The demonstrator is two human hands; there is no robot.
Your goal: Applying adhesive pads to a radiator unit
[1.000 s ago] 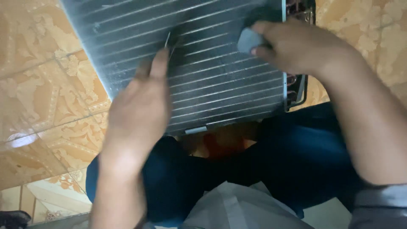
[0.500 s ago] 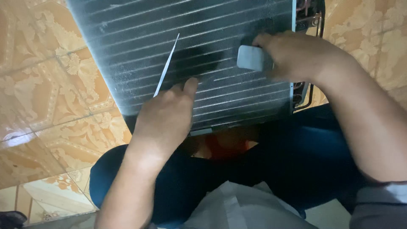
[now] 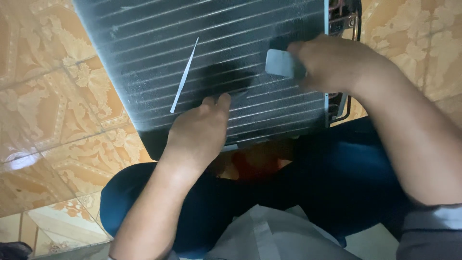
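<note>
A large finned metal coil panel (image 3: 159,53) with grey horizontal tubes leans across my lap. My left hand (image 3: 199,132) rests on its lower edge, fingertips pressing the fins, holding nothing I can make out. A thin pale strip (image 3: 184,76) lies slanted on the fins just left of that hand, apart from it. My right hand (image 3: 332,65) grips a small flat grey block (image 3: 281,63) against the fins near the panel's right side.
Copper pipe bends and a metal bracket (image 3: 342,19) stick out at the panel's right end. Tan patterned floor tiles (image 3: 48,120) surround it. My legs in dark blue trousers (image 3: 308,183) sit under the panel, with something orange (image 3: 250,161) between them.
My left hand slid down from the middle of the fins to the lower edge, uncovering the pale strip. My right hand with the grey block shifted slightly left and down.
</note>
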